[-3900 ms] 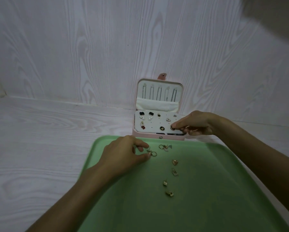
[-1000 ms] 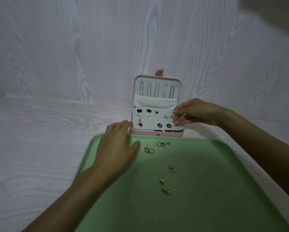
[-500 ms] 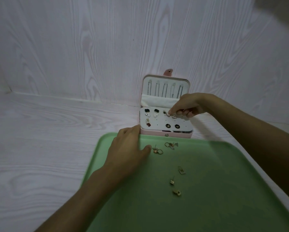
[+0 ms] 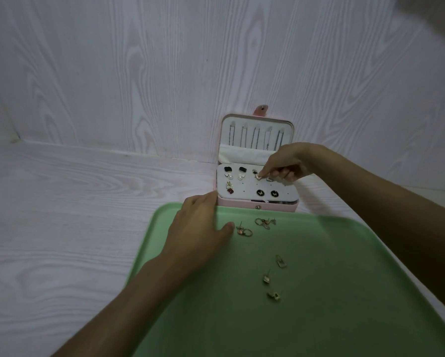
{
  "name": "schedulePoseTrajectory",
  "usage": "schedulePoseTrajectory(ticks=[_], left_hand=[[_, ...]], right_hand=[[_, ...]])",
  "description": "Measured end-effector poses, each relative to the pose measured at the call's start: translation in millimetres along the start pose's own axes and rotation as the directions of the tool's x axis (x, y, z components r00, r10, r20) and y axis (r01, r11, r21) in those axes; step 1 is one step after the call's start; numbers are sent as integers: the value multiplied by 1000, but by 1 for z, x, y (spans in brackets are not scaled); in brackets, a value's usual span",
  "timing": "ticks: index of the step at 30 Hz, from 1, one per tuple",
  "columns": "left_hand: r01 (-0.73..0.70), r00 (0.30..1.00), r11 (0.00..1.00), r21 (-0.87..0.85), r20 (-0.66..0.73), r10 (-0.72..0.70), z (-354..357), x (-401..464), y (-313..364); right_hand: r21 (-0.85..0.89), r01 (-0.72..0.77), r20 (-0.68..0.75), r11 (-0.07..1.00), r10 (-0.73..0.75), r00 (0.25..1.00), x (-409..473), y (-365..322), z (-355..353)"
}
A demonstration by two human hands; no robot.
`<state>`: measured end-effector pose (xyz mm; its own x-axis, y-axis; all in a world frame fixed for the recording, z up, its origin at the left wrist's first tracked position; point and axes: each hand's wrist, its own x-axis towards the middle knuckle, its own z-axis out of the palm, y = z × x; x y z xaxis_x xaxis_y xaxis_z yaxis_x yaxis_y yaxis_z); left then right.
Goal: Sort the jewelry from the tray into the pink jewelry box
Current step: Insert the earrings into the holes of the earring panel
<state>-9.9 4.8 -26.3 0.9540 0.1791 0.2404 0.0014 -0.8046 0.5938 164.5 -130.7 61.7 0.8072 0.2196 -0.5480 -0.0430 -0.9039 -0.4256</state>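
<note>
White wood-grain boards cover both the wall [image 4: 138,73] behind and the flat surface [image 4: 61,215] below in the head view, and a pale green plastic tray [image 4: 319,318] fills the lower right, its far rim just beside the front of the small pink jewelry box [image 4: 257,206]. That box stands open against the wall, its upright lid [image 4: 257,135] showing a row of thin dark chains, its white earring panel [image 4: 247,188] lying flat with black square studs [image 4: 234,170] at the far left, a pair of round black studs [image 4: 267,193] near the front edge and a red-and-gold piece [image 4: 229,188] at the left. Loose on the tray lie a gold ring cluster [image 4: 244,230], a second tangle of small gold rings and studs [image 4: 265,222] nearer the box, and three small gold earrings [image 4: 271,278] in a line farther down the middle. The left hand [image 4: 198,228] rests palm down over the tray's far left rim, fingers straight and relaxed, fingertips reaching the box's left front corner, thumb tip just beside the ring cluster; it holds nothing. The right hand [image 4: 285,162] reaches in from the right above the panel's far row, forefinger pointing down onto a small pale stud [image 4: 258,176] there, the other fingers curled under; whether it pinches the stud or only presses it is unclear.
</note>
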Motion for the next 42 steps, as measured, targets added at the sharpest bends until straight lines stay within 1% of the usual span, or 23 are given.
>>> schedulePoseTrajectory(ticks=[2, 4, 6, 7, 11, 13, 15, 18, 19, 20, 21, 23, 24, 26, 27, 29, 31, 33, 36, 39, 42], left_hand=[[-7, 1000, 1000, -3, -1, 7, 0, 0, -1], [-12, 1000, 1000, -6, -2, 12, 0, 0, -2], [-8, 1000, 1000, -9, 3, 8, 0, 1, -2], [-4, 1000, 1000, -7, 7, 4, -1, 0, -2], [-5, 1000, 1000, -6, 10, 5, -1, 2, -4], [-12, 1000, 1000, -9, 9, 12, -1, 1, -3], [-5, 1000, 999, -36, -21, 5, -3, -3, -1], [-14, 993, 999, -49, -116, 8, -9, -5, 1], [-35, 991, 998, -46, -134, 28, -11, -5, 2], [-68, 989, 996, -61, -137, 59, -12, -4, 4], [-95, 990, 991, -96, -112, 84, -14, -3, 6], [-144, 987, 970, -194, 40, 154, -17, -3, 11], [-162, 968, 961, -223, 153, 199, -16, -5, 13], [-183, 895, 957, -224, 364, 257, -16, -10, 17], [-190, 859, 959, -210, 438, 266, -15, -11, 18], [-206, 806, 965, -164, 530, 262, -13, -15, 20], [-252, 793, 964, -86, 552, 256, -11, -18, 22], [-295, 807, 955, -20, 530, 261, -8, -20, 24], [-332, 811, 943, -23, 503, 298, -5, -23, 27], [-323, 830, 945, -49, 466, 308, -3, -21, 26], [-282, 873, 959, -18, 409, 265, -1, -18, 21]], right_hand=[[-25, 8, -47, 1000, -9, 999, -3, -2, 4], [-67, 26, -149, 997, -35, 988, -5, -4, 6], [-97, 52, -268, 994, -76, 960, -6, -3, 7], [-101, 63, -291, 993, -90, 953, -6, -3, 7], [-50, 71, -229, 996, -81, 970, -12, 0, 8], [-12, 87, -242, 996, -87, 966, -15, 3, 6], [37, 140, -298, 989, -123, 947, -22, 9, 6], [141, 334, -398, 932, -256, 881, -49, 22, 15], [139, 388, -389, 911, -310, 867, -63, 29, 22], [116, 427, -347, 897, -366, 863, -76, 38, 32], [81, 455, -275, 887, -419, 865, -87, 48, 42], [13, 492, -152, 870, -485, 861, -101, 66, 61], [-32, 499, -142, 866, -498, 855, -102, 76, 68], [-100, 483, -181, 870, -493, 851, -99, 90, 76], [-108, 472, -187, 875, -484, 855, -97, 95, 78], [-81, 463, -163, 883, -470, 868, -95, 100, 83], [-36, 466, -170, 884, -465, 869, -93, 102, 88], [-31, 474, -215, 880, -469, 857, -92, 102, 93], [-43, 493, -240, 869, -488, 839, -93, 102, 97], [-83, 514, -277, 854, -515, 811, -92, 105, 99], [-113, 506, -368, 855, -509, 778, -89, 108, 102]])
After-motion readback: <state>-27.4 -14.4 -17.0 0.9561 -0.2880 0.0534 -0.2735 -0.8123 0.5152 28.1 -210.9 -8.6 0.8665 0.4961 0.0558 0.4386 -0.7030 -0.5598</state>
